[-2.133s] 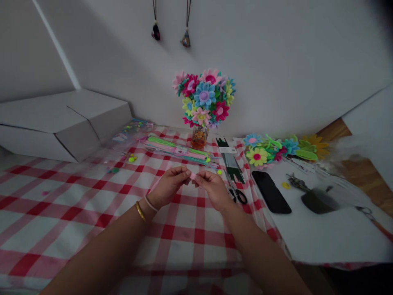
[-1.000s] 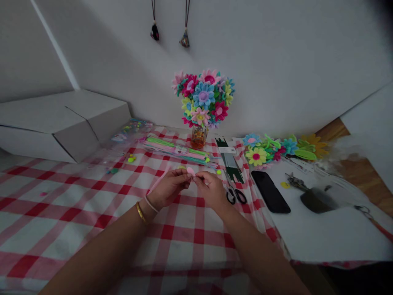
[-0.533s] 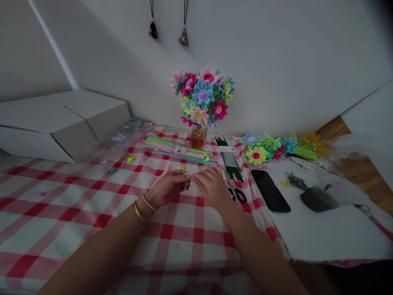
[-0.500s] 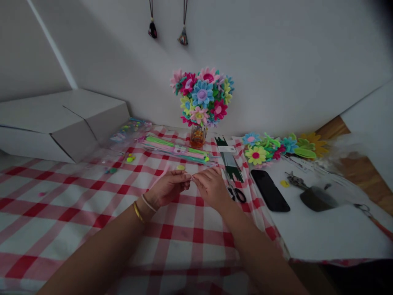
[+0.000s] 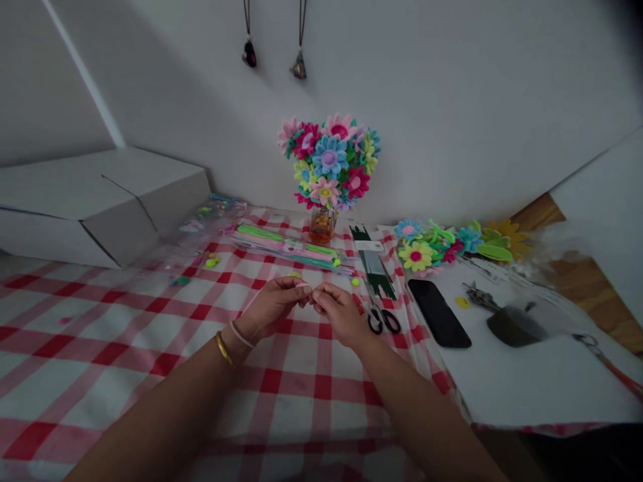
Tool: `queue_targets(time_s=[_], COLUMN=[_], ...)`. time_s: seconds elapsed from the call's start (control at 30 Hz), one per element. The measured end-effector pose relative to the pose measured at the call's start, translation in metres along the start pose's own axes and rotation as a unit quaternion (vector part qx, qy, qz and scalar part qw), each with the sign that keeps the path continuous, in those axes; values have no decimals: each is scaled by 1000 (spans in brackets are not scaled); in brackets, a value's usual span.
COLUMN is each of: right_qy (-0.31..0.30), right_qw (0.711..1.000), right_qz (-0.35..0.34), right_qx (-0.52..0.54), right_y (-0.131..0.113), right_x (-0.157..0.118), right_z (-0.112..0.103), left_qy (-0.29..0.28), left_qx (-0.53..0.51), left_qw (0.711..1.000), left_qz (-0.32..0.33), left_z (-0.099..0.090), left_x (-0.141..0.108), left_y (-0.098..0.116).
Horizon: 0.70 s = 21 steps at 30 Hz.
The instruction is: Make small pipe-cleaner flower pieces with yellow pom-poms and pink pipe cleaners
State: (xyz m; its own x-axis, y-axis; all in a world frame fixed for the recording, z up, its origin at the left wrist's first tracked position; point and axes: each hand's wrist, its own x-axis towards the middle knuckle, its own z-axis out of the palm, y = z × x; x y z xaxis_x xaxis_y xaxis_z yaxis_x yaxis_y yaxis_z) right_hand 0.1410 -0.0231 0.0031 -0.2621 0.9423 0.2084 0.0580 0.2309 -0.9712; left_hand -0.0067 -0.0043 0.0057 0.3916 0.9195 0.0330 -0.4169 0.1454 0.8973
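Over the checked tablecloth [image 5: 271, 379], my left hand [image 5: 276, 304] is closed in a pinch on a thin pale pink pipe cleaner [image 5: 301, 286], mostly hidden by the fingers. Opposite it, my right hand [image 5: 339, 311] has its fingers curled and pressed together at the same spot, the fingertips of both hands meeting. What lies between the right fingertips is too small to see clearly. Just beyond the hands is a bundle of coloured pipe cleaners [image 5: 281, 246] in clear wrapping. Black-handled scissors [image 5: 384, 320] lie right of my right hand.
Behind stands a glass vase [image 5: 322, 225] of fuzzy flowers [image 5: 330, 161]. Dark green stems [image 5: 374, 264] lie by the scissors. To the right are a phone [image 5: 438, 313], keys [image 5: 479, 294] and loose flowers [image 5: 416, 256]. A white box [image 5: 100, 201] sits at left.
The right hand's fingers have curled in from a straighter pose, and the hand has dropped slightly. A small yellow-green pompom beyond it now shows. The left hand stays nearly in place.
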Motion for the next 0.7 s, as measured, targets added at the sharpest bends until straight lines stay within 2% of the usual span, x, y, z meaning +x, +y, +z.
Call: queue_targets(time_s=[0.1,0.27,0.43,0.57,0.7], right_qy=[-12,26,55,42,33], right_qw=[999,998,995,993,987], right_qz=[34,38,55,55,51], right_qx=[38,41,66,95,151], right_y=[3,1,-1,1,8], right_x=[4,6,6,6,7], right_z=[-5,-10,-7,-4,-3], left_qy=[10,27,43,23,-3], left_qx=[11,-22,10,33,9], left_qw=[1000,999,999,999,1000], left_qz=[-17,-23,-15,-5,-4], left_z=[-4,-11,-12,-12,-13], left_x=[3,6,7,7,6], left_y=[1,2,1,0,-1])
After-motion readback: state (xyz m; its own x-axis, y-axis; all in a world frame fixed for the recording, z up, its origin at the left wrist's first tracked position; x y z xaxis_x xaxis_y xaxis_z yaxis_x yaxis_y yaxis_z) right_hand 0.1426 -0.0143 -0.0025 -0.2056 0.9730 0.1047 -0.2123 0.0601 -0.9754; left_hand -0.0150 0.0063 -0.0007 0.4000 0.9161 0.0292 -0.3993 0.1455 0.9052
